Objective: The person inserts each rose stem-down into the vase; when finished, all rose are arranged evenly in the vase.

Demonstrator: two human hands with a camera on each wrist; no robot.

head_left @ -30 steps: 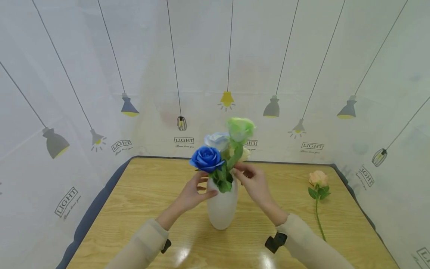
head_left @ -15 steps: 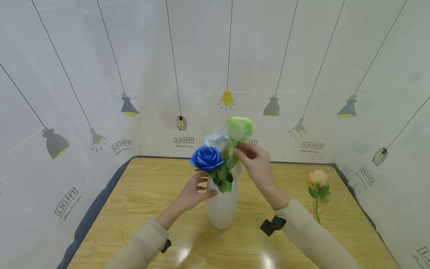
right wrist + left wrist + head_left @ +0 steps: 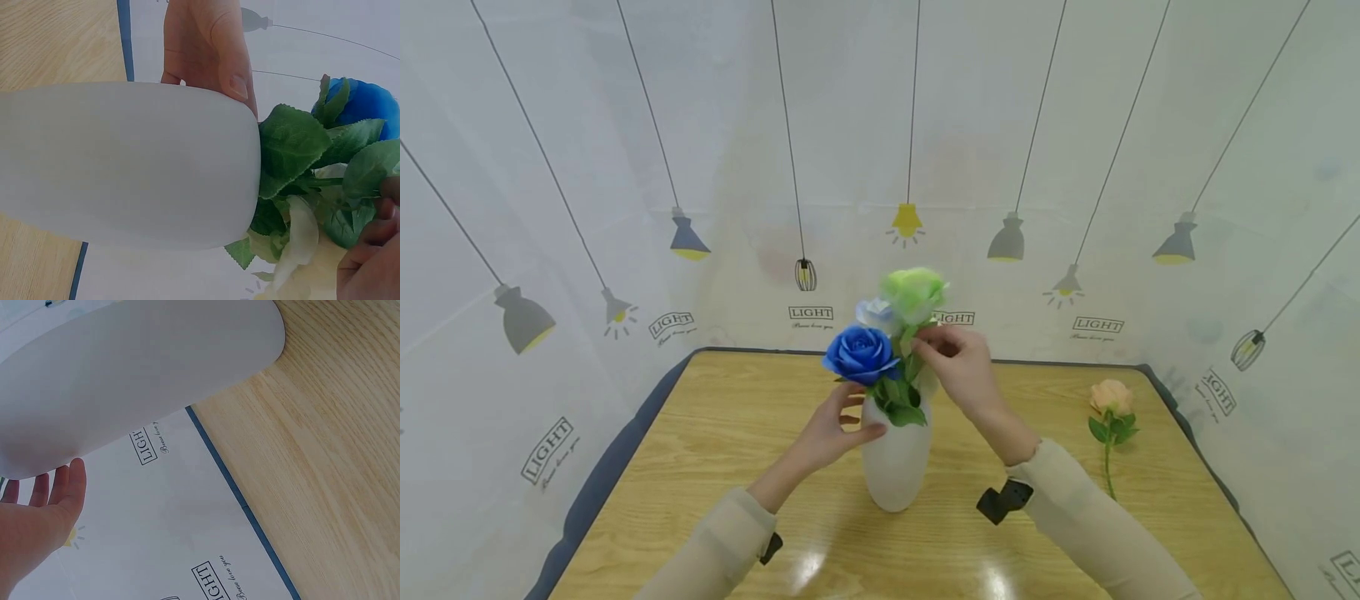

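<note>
A white vase [image 3: 895, 467] stands upright on the table, holding several roses. My left hand [image 3: 831, 429] grips it at the upper left, with the fingers behind and the thumb in front; its fingertips touch the vase wall [image 3: 137, 375] in the left wrist view. With thumb and fingers, my right hand [image 3: 962, 367] pinches the green rose [image 3: 916, 293] below its bloom. A blue rose [image 3: 861, 354] leans left over the rim, and a pale blue rose [image 3: 874, 312] is partly hidden behind it. Cream petals [image 3: 303, 231] show beside the leaves in the right wrist view.
A peach rose [image 3: 1111, 397] lies at the right of the wooden table [image 3: 737, 433], part of its stem hidden by the right sleeve. Behind the table hangs a white cloth [image 3: 850, 150] printed with lamps, bordered by a dark blue edge.
My right hand has risen from near the vase rim to the green rose's stem, then dipped slightly leftward. The green bloom has shifted left and a little down. The left hand keeps its place.
</note>
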